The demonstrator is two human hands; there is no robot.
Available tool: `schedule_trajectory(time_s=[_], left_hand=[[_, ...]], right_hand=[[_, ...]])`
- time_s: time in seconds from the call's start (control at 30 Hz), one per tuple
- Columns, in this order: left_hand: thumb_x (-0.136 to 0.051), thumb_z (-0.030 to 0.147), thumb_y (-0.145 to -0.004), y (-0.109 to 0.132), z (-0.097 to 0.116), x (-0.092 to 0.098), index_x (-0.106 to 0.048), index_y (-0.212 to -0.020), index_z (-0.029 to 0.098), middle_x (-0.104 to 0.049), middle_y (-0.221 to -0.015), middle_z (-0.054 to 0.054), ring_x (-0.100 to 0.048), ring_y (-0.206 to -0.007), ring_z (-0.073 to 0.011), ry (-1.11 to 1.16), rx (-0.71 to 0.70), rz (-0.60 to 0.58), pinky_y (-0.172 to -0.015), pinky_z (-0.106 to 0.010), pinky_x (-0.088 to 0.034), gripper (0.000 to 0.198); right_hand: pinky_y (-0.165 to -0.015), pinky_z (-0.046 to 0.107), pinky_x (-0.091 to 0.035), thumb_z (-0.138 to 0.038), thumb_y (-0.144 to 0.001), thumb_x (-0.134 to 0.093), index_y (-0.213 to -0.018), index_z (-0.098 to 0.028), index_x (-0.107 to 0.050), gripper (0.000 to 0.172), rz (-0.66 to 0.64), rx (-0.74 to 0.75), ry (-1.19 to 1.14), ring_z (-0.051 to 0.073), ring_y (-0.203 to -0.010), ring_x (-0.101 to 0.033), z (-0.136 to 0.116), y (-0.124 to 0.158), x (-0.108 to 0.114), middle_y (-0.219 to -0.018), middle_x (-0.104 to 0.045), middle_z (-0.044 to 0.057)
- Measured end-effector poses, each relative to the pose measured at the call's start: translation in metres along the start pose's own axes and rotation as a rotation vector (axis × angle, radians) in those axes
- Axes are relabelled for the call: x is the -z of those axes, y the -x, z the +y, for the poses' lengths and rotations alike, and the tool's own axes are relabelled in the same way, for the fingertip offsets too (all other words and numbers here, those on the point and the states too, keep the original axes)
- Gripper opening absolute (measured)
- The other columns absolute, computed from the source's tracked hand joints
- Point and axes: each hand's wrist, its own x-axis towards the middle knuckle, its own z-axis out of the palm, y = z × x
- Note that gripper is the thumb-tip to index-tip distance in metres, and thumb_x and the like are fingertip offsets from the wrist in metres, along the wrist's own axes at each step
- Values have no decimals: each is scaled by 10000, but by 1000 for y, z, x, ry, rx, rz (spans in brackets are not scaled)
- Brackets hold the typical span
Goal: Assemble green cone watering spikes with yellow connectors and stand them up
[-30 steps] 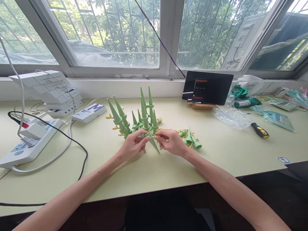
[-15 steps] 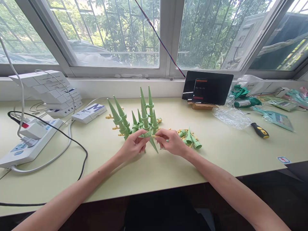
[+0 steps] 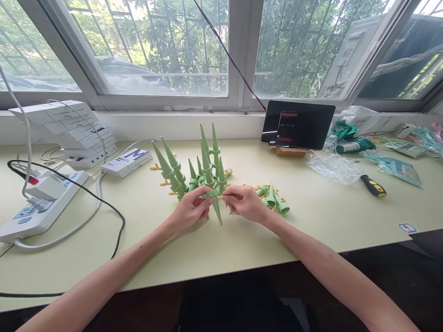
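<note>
My left hand [image 3: 194,205] pinches a green plastic watering spike [image 3: 217,211] by its collar, the pointed end hanging down. Close beside it, my right hand [image 3: 246,203] is closed on a small yellow piece [image 3: 221,197], mostly hidden by the fingers, that meets the side of the collar. Behind my hands stands a group of green spikes [image 3: 206,161], points up, some with yellow nozzles [image 3: 155,168] sticking out sideways. To the right of my right hand lies a pile of loose green spikes [image 3: 272,198] mixed with yellow pieces.
A tablet [image 3: 300,127] with a phone showing a timer leans at the back. At right lie a screwdriver [image 3: 373,186] and clear plastic wrap [image 3: 328,169]. White boxes [image 3: 69,131], a power strip [image 3: 41,203] and cables occupy the left.
The held spike has turned, its tip swinging a little left and down toward vertical. Both hands keep nearly the same place.
</note>
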Motion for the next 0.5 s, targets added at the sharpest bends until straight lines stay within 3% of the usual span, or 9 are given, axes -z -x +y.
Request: schedule_trajectory(time_s=[0.2,0.5], left_hand=[[-575,384,-914,0,2,0,-553,-944,197,-524,-505,58,-509,-430,-106,43,-1,-32,-454,-220,-417,191],[-594,393,-900,-1,4,0,-565,-923,187,-512,-493,61,-510,-418,-104,66,10,-43,-446,-220,-423,210]], right_hand=[[-516,226,-463,-311,-898,-558,-826,-165,-620,175,-26,-63,-86,86,-495,-542,0,0,0,-652,-553,-20],[-543,230,-467,-278,-906,-551,-833,-170,-609,143,-35,-24,-37,87,-503,-543,1,1,0,-644,-539,-30]])
